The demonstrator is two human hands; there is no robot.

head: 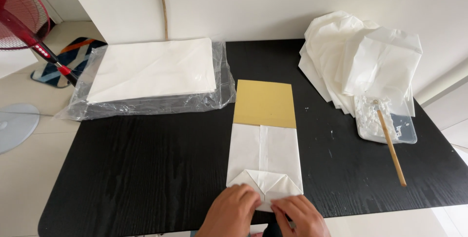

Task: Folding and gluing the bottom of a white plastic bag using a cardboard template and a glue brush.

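Paper bag (263,156) lay flat at lower centre of the counter (146,169); left hand (231,212) and right hand (300,217) pressed its folded end, fingers flat, gripping nothing. Uneven pressure could skew the crease.

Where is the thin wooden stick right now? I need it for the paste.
In the head view, the thin wooden stick lies right of the folded white paper bag, its upper end in the clear plastic tray.
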